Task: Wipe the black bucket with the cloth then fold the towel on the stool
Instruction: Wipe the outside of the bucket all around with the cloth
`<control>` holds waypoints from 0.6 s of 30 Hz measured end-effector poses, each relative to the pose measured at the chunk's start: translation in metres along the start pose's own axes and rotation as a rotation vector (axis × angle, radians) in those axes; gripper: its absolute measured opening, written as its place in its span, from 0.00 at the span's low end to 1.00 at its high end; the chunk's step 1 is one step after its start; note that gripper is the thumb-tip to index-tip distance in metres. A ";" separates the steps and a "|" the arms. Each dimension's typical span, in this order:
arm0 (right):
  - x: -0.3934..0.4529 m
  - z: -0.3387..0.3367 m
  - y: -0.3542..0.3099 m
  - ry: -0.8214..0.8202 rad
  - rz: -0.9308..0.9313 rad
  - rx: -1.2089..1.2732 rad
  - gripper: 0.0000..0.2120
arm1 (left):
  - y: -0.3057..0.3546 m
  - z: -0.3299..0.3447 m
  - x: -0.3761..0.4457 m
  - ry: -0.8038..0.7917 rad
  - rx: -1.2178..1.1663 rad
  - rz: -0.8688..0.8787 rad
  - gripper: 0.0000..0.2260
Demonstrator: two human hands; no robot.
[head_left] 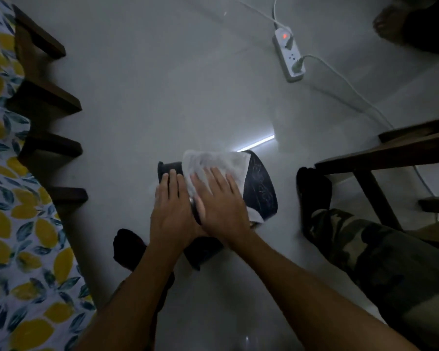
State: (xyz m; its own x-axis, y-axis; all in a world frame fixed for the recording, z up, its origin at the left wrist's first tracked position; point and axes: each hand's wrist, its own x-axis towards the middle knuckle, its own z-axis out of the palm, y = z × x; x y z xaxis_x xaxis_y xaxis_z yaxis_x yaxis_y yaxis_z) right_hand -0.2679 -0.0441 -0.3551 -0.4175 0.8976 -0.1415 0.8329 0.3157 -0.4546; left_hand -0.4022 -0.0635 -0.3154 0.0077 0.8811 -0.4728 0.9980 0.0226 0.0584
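- The round black plastic bucket with pale scrolled markings [260, 188] lies on its side on the pale floor at lower centre of the frame, between the person's dark-socked feet.
- It looks light, stiff and smooth-walled, so I judge it will roll or skid unless pinned; the rim end is the surest hold.
- The thin white cloth [218, 164] is draped over the upper wall of the bucket; soft and limp, it should bunch unless pressed flat.
- The right hand [219, 198] lies open, palm down and fingers spread, pressing the cloth against the bucket.
- The left hand [171, 206] rests flat on the bucket's left end, fingers extended, steadying rather than clenching, though the dim light makes this uncertain.
- A dark wooden stool [390, 158] stands at right; no towel is visible on it.
- A white power strip [288, 55] lies upper right.
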 end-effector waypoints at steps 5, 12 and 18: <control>0.060 -0.007 0.023 -0.006 0.181 0.028 0.24 | -0.010 -0.016 0.018 -0.078 -0.010 -0.045 0.74; -0.008 -0.010 0.094 0.112 0.382 0.186 0.25 | -0.021 -0.038 0.046 -0.113 -0.047 -0.015 0.74; -0.086 0.032 0.070 0.154 0.288 0.026 0.25 | -0.021 -0.032 0.049 -0.101 0.021 0.023 0.74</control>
State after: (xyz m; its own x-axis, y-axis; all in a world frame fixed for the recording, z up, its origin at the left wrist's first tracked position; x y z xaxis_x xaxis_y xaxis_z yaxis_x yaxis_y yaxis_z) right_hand -0.1858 -0.1090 -0.4031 -0.1043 0.9854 -0.1343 0.8985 0.0355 -0.4375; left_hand -0.4244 -0.0056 -0.3115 0.0360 0.8294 -0.5575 0.9986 -0.0079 0.0527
